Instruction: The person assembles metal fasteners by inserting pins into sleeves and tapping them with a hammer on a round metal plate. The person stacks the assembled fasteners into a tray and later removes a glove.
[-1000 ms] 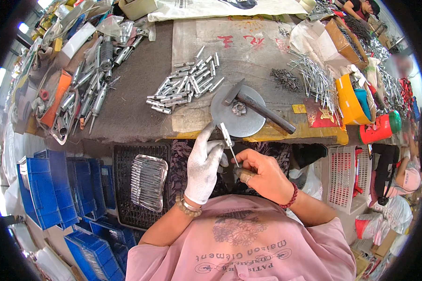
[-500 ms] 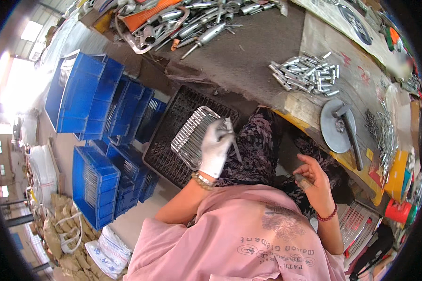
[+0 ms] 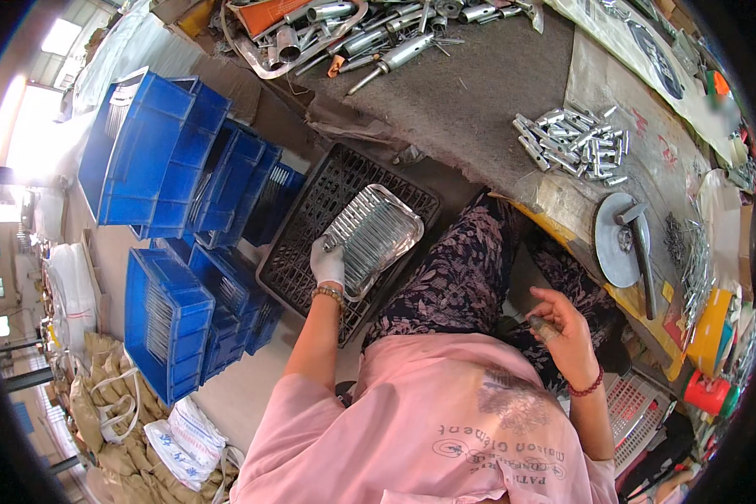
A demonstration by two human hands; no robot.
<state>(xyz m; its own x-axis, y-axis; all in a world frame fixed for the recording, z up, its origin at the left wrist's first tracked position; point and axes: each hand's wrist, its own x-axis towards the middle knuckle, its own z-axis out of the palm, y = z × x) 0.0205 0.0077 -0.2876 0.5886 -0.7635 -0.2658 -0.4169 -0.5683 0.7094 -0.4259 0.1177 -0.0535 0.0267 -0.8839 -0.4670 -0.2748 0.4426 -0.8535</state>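
Note:
My left hand (image 3: 328,262), in a white glove, reaches down to the near edge of a shiny metal tray (image 3: 376,237) filled with thin metal rods. The tray rests on a black plastic crate (image 3: 315,220) beside my left knee. Whether the gloved fingers still hold a rod is hidden. My bare right hand (image 3: 560,329) hovers over my lap with fingers curled around a small dark piece. A round metal disc with a hammer (image 3: 628,244) lies on the bench edge to the right.
Blue plastic crates (image 3: 168,168) with rods stand stacked on the floor at left. The workbench (image 3: 479,92) carries a pile of short metal cylinders (image 3: 573,144), larger tubes at the back and loose nails (image 3: 695,269) at right. Sacks lie at lower left.
My view has swung left and down from the bench. My left hand carried a thin rod from the disc down to the tray on the black crate. My right hand dropped to my lap.

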